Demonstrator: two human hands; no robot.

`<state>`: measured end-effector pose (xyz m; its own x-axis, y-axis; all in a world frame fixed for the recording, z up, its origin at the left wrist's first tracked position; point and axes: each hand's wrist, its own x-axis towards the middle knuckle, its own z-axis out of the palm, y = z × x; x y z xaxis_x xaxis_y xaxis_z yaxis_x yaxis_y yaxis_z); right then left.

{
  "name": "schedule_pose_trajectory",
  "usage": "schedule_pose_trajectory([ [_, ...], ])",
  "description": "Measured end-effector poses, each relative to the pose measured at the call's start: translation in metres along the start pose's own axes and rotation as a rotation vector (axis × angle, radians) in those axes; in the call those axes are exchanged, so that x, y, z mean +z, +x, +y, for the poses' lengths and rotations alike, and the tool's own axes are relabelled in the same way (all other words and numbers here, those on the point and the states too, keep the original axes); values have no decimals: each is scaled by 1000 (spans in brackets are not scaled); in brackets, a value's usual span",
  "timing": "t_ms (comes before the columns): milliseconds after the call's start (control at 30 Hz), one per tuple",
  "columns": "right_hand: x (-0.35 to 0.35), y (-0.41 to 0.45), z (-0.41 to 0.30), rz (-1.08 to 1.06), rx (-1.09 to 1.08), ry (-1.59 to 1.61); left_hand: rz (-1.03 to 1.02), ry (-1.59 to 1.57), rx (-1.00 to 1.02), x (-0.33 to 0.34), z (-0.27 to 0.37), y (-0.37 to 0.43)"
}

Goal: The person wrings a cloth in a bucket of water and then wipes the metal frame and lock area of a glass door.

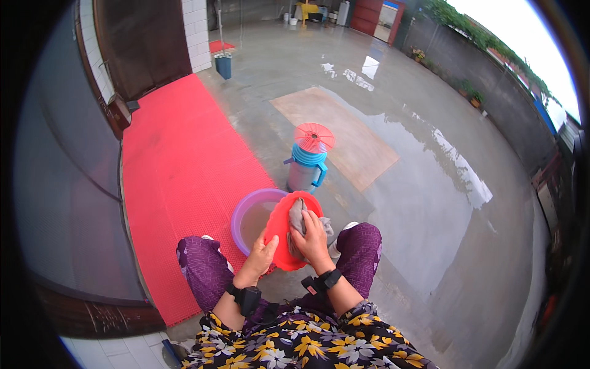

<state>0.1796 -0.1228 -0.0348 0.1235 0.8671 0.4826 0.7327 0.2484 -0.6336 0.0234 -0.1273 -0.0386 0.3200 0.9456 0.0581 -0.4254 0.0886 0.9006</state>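
Observation:
My left hand [261, 254] grips the near left rim of a red plastic basin [280, 226] with a scalloped edge. The basin is tilted on its side, over the right part of a purple basin [236, 222] that holds cloudy water. Bunched under my right hand [315, 241] is a grey cloth [297, 217], pressed against the inside of the red basin. One end of the cloth hangs past the basin's right rim. The palm side of my right hand is hidden.
Just beyond the basins stands a blue-handled container [302, 175], topped by a round red grille [315, 137]. Red matting [184, 161] covers the floor at left, beside a dark door [143, 41]. Wet concrete [415, 221] stretches right. A blue bin [223, 67] stands farther off.

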Motion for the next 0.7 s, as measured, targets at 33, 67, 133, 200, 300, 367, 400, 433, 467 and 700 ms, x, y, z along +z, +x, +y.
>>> schedule_pose_trajectory([
  [33,0,6,-3,18,-22,7,-10,62,9,-1,1,1],
  [67,2,7,-9,65,-61,-9,-22,73,3,-1,1,2],
  [133,-5,8,-30,-4,-155,-50,31,165,70,6,9,6],
  [200,-5,0,-50,-85,-304,-102,84,109,-16,-2,8,6],
  [300,-14,-21,-57,-244,-394,-50,133,-33,-108,-30,-7,6],
  [367,-19,-27,-38,-292,-364,-58,170,113,-76,-18,-7,4],
  [400,-22,-25,-29,-305,-290,-64,172,186,-17,-12,-7,4],
  [433,-20,-21,-16,-192,-255,-15,171,188,-16,-9,-6,4],
  [467,-18,-16,-3,-165,-133,76,179,192,40,-6,-4,4],
  [700,-15,8,-16,51,-118,99,-30,486,132,9,14,8],
])
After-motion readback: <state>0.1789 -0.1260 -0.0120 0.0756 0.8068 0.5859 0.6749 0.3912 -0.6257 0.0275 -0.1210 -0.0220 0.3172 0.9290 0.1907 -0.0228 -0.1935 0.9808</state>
